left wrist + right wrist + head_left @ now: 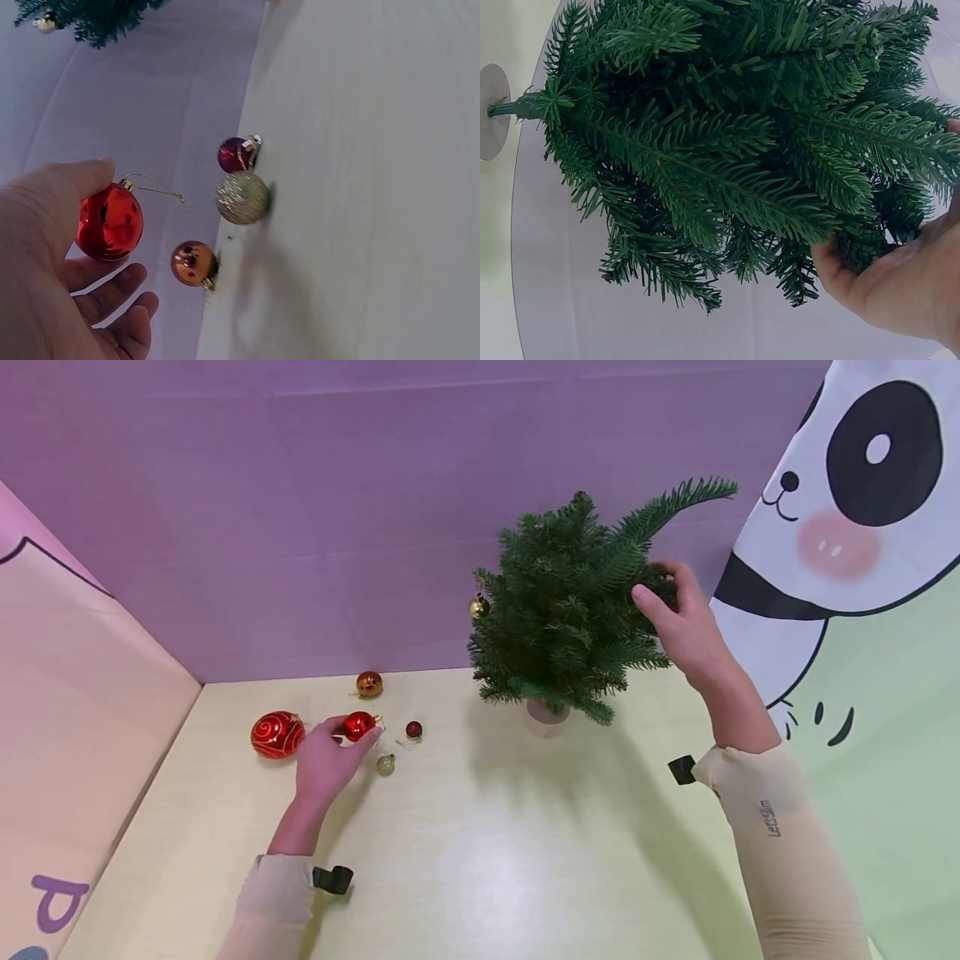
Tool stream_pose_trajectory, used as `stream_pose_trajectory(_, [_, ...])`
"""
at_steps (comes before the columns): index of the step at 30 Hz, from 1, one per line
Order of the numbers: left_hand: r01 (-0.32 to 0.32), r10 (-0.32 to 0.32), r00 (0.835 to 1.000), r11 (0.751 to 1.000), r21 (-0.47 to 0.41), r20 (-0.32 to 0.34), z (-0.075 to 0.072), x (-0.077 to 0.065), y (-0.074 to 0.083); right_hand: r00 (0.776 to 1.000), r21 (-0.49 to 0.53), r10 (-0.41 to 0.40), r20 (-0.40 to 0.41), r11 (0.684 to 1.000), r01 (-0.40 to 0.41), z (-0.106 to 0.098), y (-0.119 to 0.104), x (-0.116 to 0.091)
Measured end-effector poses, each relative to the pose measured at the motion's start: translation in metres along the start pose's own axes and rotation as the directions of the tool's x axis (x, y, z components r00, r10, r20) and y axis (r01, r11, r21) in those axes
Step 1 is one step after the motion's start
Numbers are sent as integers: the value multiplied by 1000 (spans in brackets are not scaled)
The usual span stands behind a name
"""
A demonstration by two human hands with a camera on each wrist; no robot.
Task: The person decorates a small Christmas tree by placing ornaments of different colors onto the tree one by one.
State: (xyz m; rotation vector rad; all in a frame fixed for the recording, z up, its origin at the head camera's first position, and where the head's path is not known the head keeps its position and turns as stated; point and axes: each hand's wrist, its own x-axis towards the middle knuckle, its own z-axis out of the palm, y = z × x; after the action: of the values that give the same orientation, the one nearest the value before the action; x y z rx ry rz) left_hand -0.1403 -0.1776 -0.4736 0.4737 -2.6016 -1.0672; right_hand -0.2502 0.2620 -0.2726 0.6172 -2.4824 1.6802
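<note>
My left hand pinches a shiny red bauble between thumb and fingers, just above the table. A gold cap and string loop hang off the bauble in the left wrist view. A small artificial Christmas tree stands upright on a round base at the back of the table. My right hand holds a branch on the tree's right side, thumb in front and fingers partly hidden in the needles. A gold bauble hangs from the tree's left side.
Around my left hand lie a large red patterned bauble, a copper bauble, a small dark red bauble and a glittery gold bauble. A purple cloth closes off the back; a panda-printed sheet stands at right.
</note>
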Motion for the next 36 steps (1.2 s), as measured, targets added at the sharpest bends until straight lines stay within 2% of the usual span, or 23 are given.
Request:
stream_pose_trajectory(8, [14, -14, 1000, 1000, -27, 4, 0, 0, 12, 1000, -3, 17, 4, 1000, -17, -1, -2, -3])
stream_pose_trajectory(15, [-4, 4, 1000, 997, -71, 2, -1, -3, 23, 1000, -5, 8, -11, 1000, -8, 1, 1, -3])
stream_pose_trajectory(21, [-12, 16, 999, 994, -108, 34, -2, -5, 35, 1000, -9, 3, -30, 1000, -4, 2, 1, -4])
stream_pose_trajectory(27, [-1, 2, 1000, 990, -138, 4, -1, -24, 49, 1000, -26, -27, -8, 999, 27, -1, 3, 0])
stream_pose_trajectory(36, [22, -30, 998, 992, -121, -63, 2, -52, 59, 997, -59, -60, 45, 996, 63, -5, 10, 3])
